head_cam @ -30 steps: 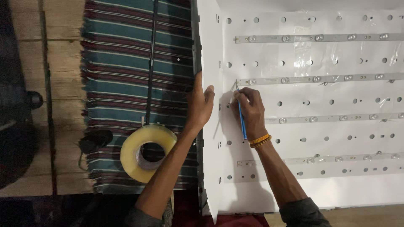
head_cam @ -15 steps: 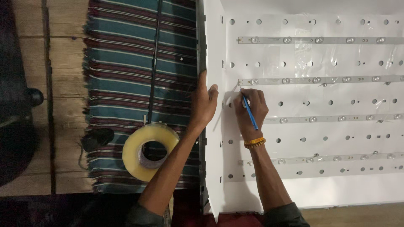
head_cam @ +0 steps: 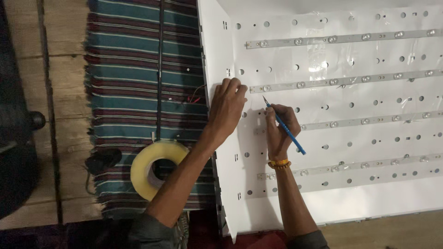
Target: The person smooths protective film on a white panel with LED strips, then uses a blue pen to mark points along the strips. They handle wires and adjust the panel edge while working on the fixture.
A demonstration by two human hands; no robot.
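A large white backlight panel (head_cam: 350,193) with several round holes and rows of LED strips lies in front of me. My right hand (head_cam: 278,127) grips a thin blue-handled tool (head_cam: 285,127), its metal tip pointing at the left end of the second LED strip (head_cam: 341,81). An orange bead bracelet (head_cam: 278,163) circles that wrist. My left hand (head_cam: 227,105) rests palm down on the panel's left border, its fingertips curled beside the same strip end.
A roll of clear yellowish tape (head_cam: 154,169) lies on a striped teal and maroon cloth (head_cam: 129,83) left of the panel. A black cable (head_cam: 159,64) runs down the cloth. A dark object (head_cam: 16,157) sits on the wooden floor at far left.
My left hand has moved up and curled its fingers near the strip end. The right hand with the blue tool stays near the strip end, its tip tilted toward it.
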